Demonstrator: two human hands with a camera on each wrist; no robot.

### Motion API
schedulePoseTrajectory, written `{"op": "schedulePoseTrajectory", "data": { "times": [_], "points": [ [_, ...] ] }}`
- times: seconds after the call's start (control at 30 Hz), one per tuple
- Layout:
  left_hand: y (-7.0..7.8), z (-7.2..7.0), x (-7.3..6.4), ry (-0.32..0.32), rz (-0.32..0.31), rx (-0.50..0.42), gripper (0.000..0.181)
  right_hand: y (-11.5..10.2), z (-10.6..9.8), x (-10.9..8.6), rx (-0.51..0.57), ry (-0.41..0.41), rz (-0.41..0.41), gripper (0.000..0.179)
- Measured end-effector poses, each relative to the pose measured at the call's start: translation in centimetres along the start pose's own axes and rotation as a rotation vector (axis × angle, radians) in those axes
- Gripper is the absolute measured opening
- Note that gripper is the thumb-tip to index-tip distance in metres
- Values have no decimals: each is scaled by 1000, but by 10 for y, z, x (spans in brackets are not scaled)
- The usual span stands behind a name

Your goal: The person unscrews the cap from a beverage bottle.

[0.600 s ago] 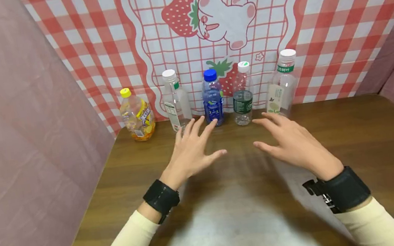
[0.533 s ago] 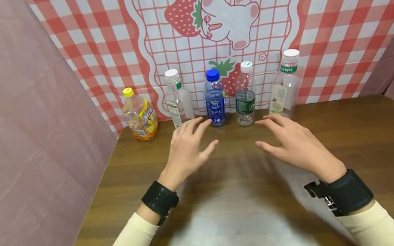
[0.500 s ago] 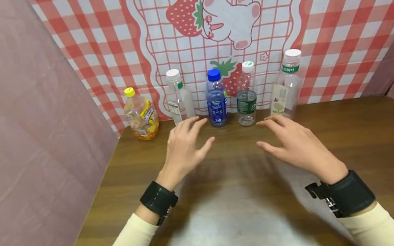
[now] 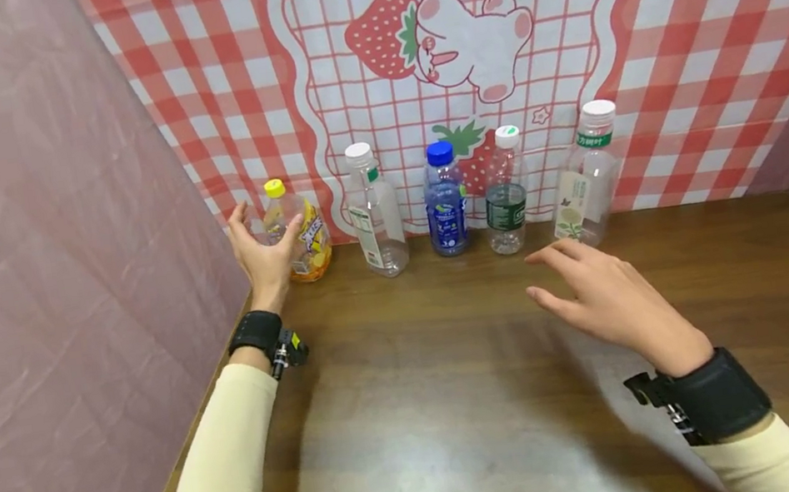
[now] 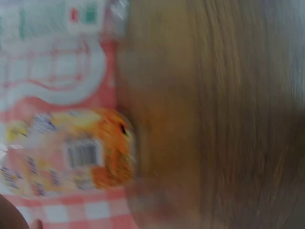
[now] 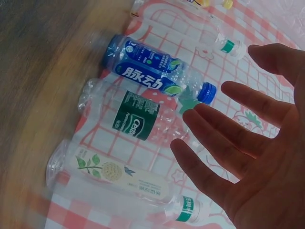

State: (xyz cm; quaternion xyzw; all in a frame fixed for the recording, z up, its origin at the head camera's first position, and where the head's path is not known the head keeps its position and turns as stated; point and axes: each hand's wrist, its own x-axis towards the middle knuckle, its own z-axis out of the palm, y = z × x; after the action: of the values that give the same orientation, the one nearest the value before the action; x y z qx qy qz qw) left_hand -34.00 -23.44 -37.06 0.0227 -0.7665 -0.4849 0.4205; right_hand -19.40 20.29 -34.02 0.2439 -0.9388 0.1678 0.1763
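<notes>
Whether hands (image 4: 264, 263) touch the yellow-capped bottle (image 4: 316, 247) is unclear.

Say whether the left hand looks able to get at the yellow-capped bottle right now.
Probably yes: the left hand is right at the yellow-capped bottle, with nothing standing between them, and the nearest white-capped bottle stands apart to the right.

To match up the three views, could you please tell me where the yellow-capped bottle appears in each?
Head: yellow-capped bottle left of centre, by the left hand.
Left wrist: bottle in the left half, blurred.
Right wrist: bottle at top edge, right of centre, cut off.
Shared landmark: checked cloth behind it.
</notes>
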Motion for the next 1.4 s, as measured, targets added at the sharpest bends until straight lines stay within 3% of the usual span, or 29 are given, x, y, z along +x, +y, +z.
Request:
{"op": "schedulePoseTrajectory", "data": {
  "times": [0.17, 0.4, 0.6, 0.8, 0.97, 1.1, 1.23, 1.4],
  "points": [
    [-23, 1, 12, -126, -109, 96, 98, 0, 2, 0, 13, -15, 18, 41],
    [-31, 9, 17, -219, -190, 118, 107, 1, 3, -2, 23, -25, 24, 39],
    [-34, 17, 11, -229, -182, 148, 98, 3, 8, -8, 32, -44, 20, 39],
    [-36, 10, 9, -164, -169, 134, 88, 3, 9, -5, 30, -41, 17, 38],
    [-19, -10, 5, -142, -112, 147, 87, 1, 6, 0, 13, -30, 12, 38],
    [5, -24, -8, -142, -27, 120, 88, 2, 1, 2, -1, -22, 6, 37],
    [35, -32, -33, -153, 49, 47, 91, 2, -3, 2, -2, -11, 6, 37],
    [72, -24, -70, -234, 208, -23, 90, 4, -4, -2, -1, -14, 18, 37]
  ]
}}
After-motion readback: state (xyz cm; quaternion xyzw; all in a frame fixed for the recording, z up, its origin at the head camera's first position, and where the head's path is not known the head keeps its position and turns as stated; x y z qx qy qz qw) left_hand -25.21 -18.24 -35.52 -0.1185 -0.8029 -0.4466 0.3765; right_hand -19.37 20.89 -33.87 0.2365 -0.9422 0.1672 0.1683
